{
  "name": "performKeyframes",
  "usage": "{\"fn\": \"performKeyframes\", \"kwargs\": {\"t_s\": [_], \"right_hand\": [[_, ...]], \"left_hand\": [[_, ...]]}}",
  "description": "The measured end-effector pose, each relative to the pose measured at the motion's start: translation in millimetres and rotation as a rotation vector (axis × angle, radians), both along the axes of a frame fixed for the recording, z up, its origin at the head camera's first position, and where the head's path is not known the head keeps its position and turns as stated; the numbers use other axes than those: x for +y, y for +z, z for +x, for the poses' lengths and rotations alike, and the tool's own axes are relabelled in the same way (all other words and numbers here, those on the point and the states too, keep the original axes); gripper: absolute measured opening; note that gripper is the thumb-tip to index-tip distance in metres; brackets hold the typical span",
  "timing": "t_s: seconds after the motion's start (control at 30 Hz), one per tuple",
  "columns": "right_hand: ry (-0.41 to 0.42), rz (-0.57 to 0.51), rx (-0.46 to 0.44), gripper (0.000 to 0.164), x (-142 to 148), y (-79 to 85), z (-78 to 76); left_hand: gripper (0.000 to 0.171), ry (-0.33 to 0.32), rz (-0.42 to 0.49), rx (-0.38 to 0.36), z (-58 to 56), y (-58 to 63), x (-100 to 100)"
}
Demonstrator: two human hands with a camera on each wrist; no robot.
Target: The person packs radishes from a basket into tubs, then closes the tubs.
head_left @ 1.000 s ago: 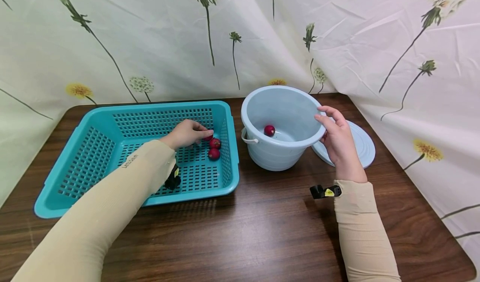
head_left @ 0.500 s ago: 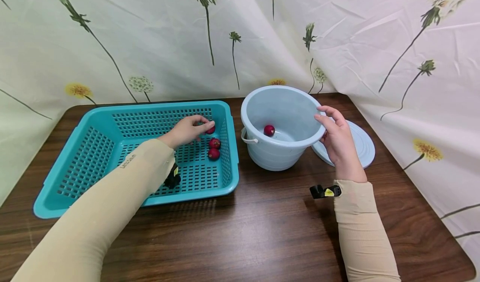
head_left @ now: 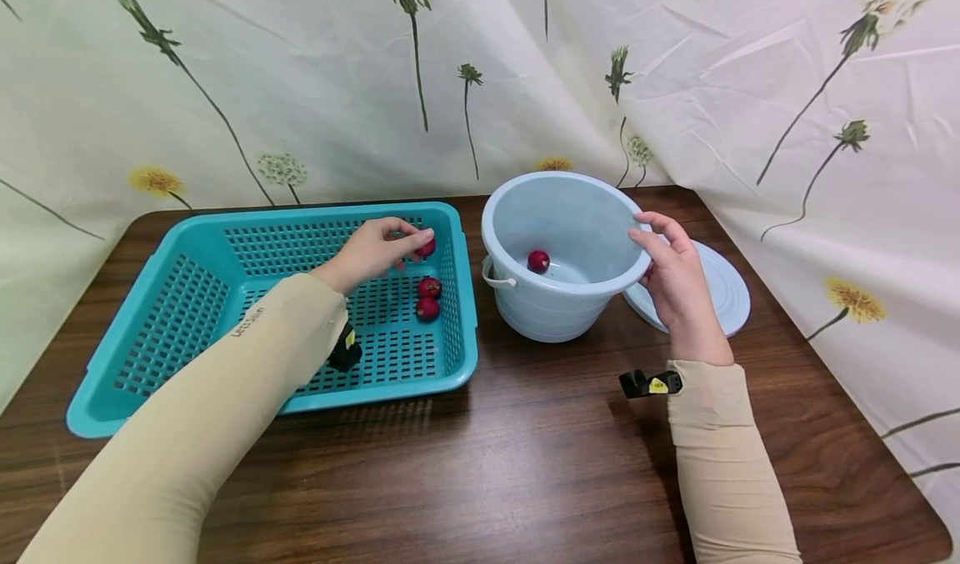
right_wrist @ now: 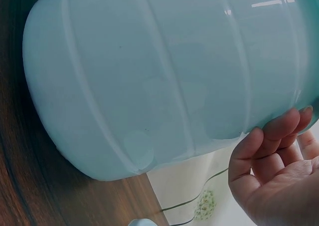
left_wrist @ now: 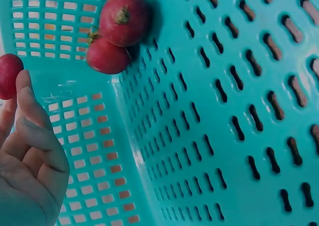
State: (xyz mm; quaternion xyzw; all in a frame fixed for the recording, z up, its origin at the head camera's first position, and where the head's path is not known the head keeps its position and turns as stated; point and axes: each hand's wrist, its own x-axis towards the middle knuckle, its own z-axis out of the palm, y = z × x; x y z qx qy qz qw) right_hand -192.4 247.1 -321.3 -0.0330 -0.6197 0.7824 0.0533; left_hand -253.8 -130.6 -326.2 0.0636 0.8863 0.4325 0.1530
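My left hand (head_left: 371, 256) pinches a radish (head_left: 427, 248) between thumb and fingertips, over the right part of a turquoise basket (head_left: 390, 396). In the left wrist view the held radish (left_wrist: 9, 76) shows at the left edge, away from the basket's walls. Two more radishes (left_wrist: 124, 19) lie side by side at the basket's right end. My right hand (head_left: 678, 285) grips the rim of a light blue bucket (head_left: 543, 314) on its right side. In the right wrist view, curled fingers (right_wrist: 281, 126) lie against the bucket's outer wall. One radish (head_left: 537, 262) sits on the bucket's floor.
A round light blue lid (head_left: 726, 285) lies on the brown wooden table (head_left: 510, 464), behind and right of the bucket. The bucket's white handle (head_left: 498, 279) hangs toward the basket. A flowered cloth (head_left: 330, 89) rises behind the table and along its right side.
My left hand has lifted slightly and moved away from me, carrying the pinched radish from beside the other two toward the basket's back right corner. The right hand and bucket have stayed put.
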Motion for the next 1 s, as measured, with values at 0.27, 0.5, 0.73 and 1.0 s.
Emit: {"fn": "performKeyframes", "kwargs": {"t_s": [0.27, 0.5, 0.73, 1.0], "right_hand": [[-0.011, -0.008, -0.001, 0.015, -1.5, -2.4, -1.3], [-0.015, -0.004, 0.0, 0.014, -2.6, -1.4, -0.6], [-0.011, -0.005, -0.004, 0.014, -3.3, 0.1, -0.3], [-0.015, 0.017, -0.01, 0.015, -3.8, -0.4, -0.7]], "left_hand": [[0.06, 0.004, 0.02, -0.009, 3.5, 5.1, 6.0], [0.059, -0.015, 0.046, 0.003, 6.6, 10.4, 16.4], [0.052, 0.013, 0.133, 0.025, 11.1, 17.6, 26.3], [0.046, 0.006, 0.237, 0.083, 14.4, 24.3, 32.0]]}}
